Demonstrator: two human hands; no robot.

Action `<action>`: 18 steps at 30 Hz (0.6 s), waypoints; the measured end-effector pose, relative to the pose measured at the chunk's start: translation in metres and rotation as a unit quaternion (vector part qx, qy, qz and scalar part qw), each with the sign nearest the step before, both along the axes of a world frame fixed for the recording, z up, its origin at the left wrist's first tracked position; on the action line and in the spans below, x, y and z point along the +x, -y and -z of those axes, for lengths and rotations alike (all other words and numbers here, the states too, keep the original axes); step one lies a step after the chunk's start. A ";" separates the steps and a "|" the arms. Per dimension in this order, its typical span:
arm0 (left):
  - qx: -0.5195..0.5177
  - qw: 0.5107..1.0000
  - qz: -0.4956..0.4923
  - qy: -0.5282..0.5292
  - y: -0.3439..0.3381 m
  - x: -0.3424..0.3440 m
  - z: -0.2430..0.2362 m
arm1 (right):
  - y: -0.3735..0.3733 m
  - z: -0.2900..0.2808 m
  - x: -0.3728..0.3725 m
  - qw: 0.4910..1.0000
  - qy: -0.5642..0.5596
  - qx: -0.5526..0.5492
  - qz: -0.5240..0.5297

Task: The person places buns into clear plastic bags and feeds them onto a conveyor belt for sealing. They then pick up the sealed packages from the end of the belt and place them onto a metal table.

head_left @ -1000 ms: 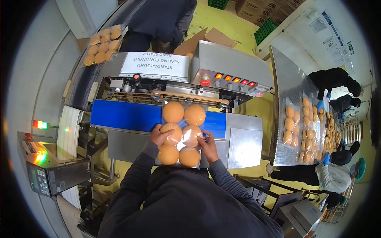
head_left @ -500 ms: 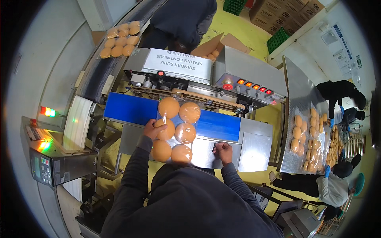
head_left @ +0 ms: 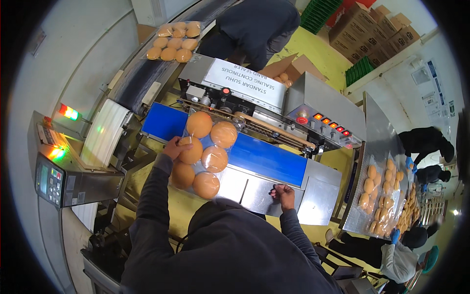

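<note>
Beyond the yellow floor's workbench clutter, a steel bag sealer (head_left: 325,98) stands on the far side of a blue conveyor belt (head_left: 267,159). The clear bag of six buns (head_left: 214,159) lies across the belt's left part, overhanging its near edge. It should be light and slick, its buns soft and easily dented; support both long sides gently. The left hand (head_left: 174,147) pinches its left edge; the right hand (head_left: 283,195) is curled, its grip unclear. A second ago both held the bag, farther right along the belt.

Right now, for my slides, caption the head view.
Left hand holds clear plastic bag of six round golden buns partly over flat blue belt.
</note>
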State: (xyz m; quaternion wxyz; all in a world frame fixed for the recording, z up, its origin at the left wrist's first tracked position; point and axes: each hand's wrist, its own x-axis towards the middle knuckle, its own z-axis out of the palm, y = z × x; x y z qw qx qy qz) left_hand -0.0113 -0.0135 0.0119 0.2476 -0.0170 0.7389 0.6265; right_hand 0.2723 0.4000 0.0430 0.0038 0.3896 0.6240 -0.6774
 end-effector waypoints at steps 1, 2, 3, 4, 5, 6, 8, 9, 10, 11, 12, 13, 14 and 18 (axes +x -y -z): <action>0.028 0.999 -0.012 0.022 0.008 0.001 0.003 | 0.000 -0.001 -0.001 1.000 0.001 -0.005 -0.011; 0.058 0.997 -0.020 0.046 0.008 0.002 -0.001 | -0.002 -0.003 -0.002 1.000 0.005 -0.008 -0.017; 0.089 0.993 -0.028 0.069 0.010 0.003 -0.006 | -0.002 -0.004 -0.002 1.000 0.008 -0.011 -0.025; 0.108 0.989 -0.045 0.094 0.013 0.007 -0.010 | -0.001 -0.005 -0.003 0.999 0.015 -0.011 -0.045; 0.128 0.983 -0.055 0.119 0.007 0.013 -0.028 | -0.002 -0.003 -0.001 0.998 0.013 -0.016 -0.055; 0.149 0.976 -0.071 0.143 0.004 0.020 -0.041 | -0.001 -0.001 -0.002 0.997 0.009 -0.022 -0.071; 0.224 0.958 -0.080 0.159 0.003 0.034 -0.045 | 0.007 -0.002 -0.009 0.994 -0.002 -0.029 -0.105; 0.261 0.947 -0.087 0.166 0.004 0.042 -0.045 | 0.013 -0.003 -0.016 0.991 0.004 -0.020 -0.131; 0.273 0.944 -0.088 0.162 0.002 0.048 -0.038 | 0.021 -0.005 -0.023 0.989 0.005 -0.035 -0.141; 0.285 0.941 -0.095 0.157 0.001 0.056 -0.025 | 0.031 -0.009 -0.031 0.987 0.007 -0.050 -0.156; 0.297 0.937 -0.100 0.153 -0.002 0.065 -0.021 | 0.038 -0.008 -0.038 0.984 0.004 -0.058 -0.167; 0.308 0.933 -0.130 0.136 -0.006 0.078 -0.017 | 0.045 -0.009 -0.044 0.982 0.007 -0.061 -0.179; 0.318 0.927 -0.162 0.117 -0.014 0.091 -0.017 | 0.052 -0.009 -0.052 0.979 0.011 -0.063 -0.195; 0.389 0.887 -0.235 0.089 0.003 0.146 -0.010 | 0.079 -0.016 -0.080 0.968 0.006 -0.088 -0.237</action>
